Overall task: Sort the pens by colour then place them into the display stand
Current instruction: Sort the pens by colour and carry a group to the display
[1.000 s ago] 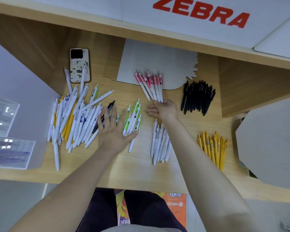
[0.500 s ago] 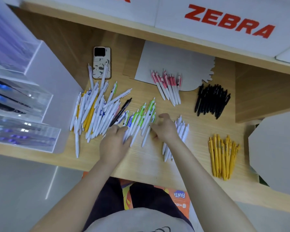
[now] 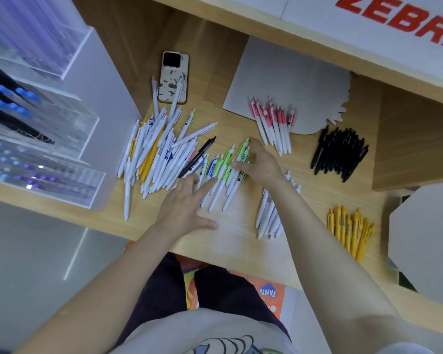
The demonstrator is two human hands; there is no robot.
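A mixed pile of pens (image 3: 159, 154), mostly white with some yellow, lies left of centre on the wooden shelf (image 3: 241, 246). Beside it sits a row of green-clip pens (image 3: 228, 172), with a single black pen (image 3: 198, 155) at its left edge. My right hand (image 3: 260, 163) rests across the green-clip pens, fingers reaching left over them. My left hand (image 3: 187, 203) lies flat with fingers spread, its tips touching the pens between pile and row. Sorted groups lie apart: pink pens (image 3: 274, 123), black pens (image 3: 340, 154), yellow pens (image 3: 351, 231), white pens (image 3: 267, 215). The clear display stand (image 3: 44, 139) stands at the left.
A phone (image 3: 174, 77) lies behind the mixed pile. A grey card sheet (image 3: 287, 80) sits under the pink pens' tips. Another grey board (image 3: 425, 241) leans at the right. A wooden upright (image 3: 407, 139) bounds the shelf beyond the black pens.
My right hand has moved left from the white pens onto the green-clip pens. My left hand has opened out, fingers spread. The view has swung left, showing more of the stand.
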